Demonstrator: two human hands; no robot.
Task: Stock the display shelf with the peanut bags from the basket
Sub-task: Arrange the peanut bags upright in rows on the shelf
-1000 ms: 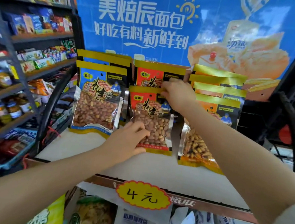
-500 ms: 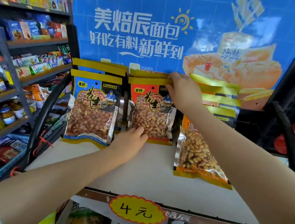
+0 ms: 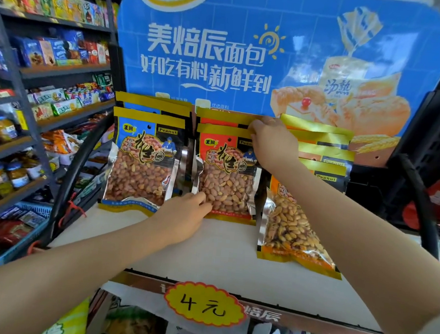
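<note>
Red peanut bag [image 3: 227, 175] labelled "Peanut"; both hands apparently holding it.

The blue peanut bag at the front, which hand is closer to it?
Left. The left hand is by the blue peanut bag's lower right corner, on the red peanut bag. The right hand holds that red bag's top.
</note>
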